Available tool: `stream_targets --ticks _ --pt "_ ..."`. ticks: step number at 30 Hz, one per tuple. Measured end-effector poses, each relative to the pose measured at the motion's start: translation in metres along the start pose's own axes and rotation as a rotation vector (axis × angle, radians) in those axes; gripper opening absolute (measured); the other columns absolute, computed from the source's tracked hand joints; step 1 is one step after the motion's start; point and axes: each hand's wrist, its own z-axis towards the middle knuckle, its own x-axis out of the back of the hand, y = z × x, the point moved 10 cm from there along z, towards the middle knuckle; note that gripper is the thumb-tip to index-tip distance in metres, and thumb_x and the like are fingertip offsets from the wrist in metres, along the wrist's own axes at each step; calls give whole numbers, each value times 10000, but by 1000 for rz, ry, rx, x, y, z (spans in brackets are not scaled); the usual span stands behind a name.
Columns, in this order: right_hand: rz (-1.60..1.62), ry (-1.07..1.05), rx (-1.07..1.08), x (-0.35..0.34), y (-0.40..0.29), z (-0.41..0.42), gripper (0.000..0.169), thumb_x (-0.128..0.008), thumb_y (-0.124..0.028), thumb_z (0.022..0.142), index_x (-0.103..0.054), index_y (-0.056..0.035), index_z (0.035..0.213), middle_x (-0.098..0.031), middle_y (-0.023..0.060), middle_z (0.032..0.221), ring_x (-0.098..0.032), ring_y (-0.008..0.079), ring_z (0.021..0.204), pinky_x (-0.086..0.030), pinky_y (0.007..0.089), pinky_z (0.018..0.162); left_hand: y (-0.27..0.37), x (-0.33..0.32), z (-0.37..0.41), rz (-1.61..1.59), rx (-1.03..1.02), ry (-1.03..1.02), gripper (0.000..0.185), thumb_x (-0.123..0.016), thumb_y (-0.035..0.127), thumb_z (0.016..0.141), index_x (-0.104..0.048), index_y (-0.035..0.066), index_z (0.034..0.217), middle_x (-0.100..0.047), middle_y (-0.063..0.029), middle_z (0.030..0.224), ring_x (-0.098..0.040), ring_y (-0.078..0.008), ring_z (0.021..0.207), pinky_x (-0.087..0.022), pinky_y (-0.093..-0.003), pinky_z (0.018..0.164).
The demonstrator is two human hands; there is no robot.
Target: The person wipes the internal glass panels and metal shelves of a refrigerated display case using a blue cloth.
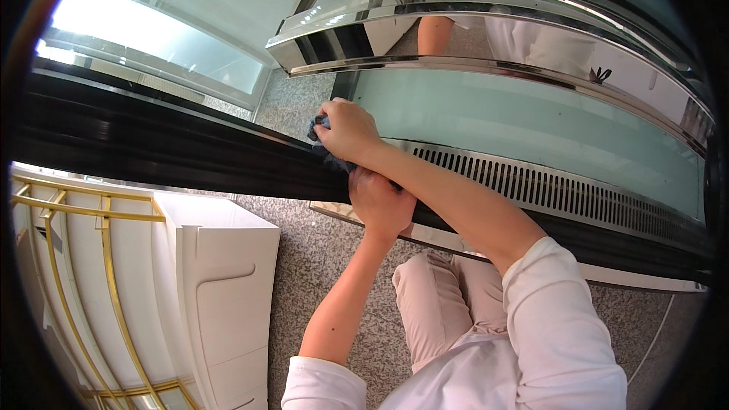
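Observation:
A crumpled blue-grey cloth (333,158) is bunched in my right hand (348,130), at the edge of a long black frame (171,136) on a glass display case. Just below it, my left hand (383,200) is closed around the same frame, its fingertips mostly hidden. My right forearm crosses above my left wrist. Beside my hands, a metal vent grille (512,182) with a row of slots runs off to the right, along a pale green glass panel (512,108).
Mirror-like metal trim (484,37) curves above the grille, reflecting an arm and clothing. A white cabinet (228,296) and shelving with gold-coloured rails (108,239) stand at lower left. Speckled stone floor (307,273) shows between the cabinet and my legs. Glass panels (216,5) rise at upper left.

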Motion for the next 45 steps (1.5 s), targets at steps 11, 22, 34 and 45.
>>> stream_targets --ticks 11,22,34,45 --pt "1 39 -347 -5 68 12 286 -670 -275 773 -675 -14 888 -681 196 928 -648 369 917 -525 463 774 8 7 9 -5 8 20 124 -664 146 746 -616 32 740 -611 -125 735 -570 -362 769 -440 -429 686" --pt "467 436 -90 18 11 42 217 -734 -144 710 -683 13 851 -686 169 812 -648 289 723 -503 370 700 5 10 1 -39 -39 124 191 -652 163 760 -553 66 628 -554 -68 647 -527 -307 658 -392 -430 611" --pt "-9 687 254 36 -6 59 303 -623 -239 833 -639 -42 1063 -657 195 1037 -601 370 1023 -479 438 857 -5 6 0 29 48 46 259 -618 152 770 -479 84 562 -508 -50 609 -510 -280 646 -378 -418 623" --pt "-53 548 191 37 0 58 244 -639 -183 778 -649 15 919 -655 235 902 -612 432 873 -501 489 787 1 6 0 18 61 41 258 -620 148 766 -478 86 559 -513 -42 612 -510 -277 641 -383 -410 625"
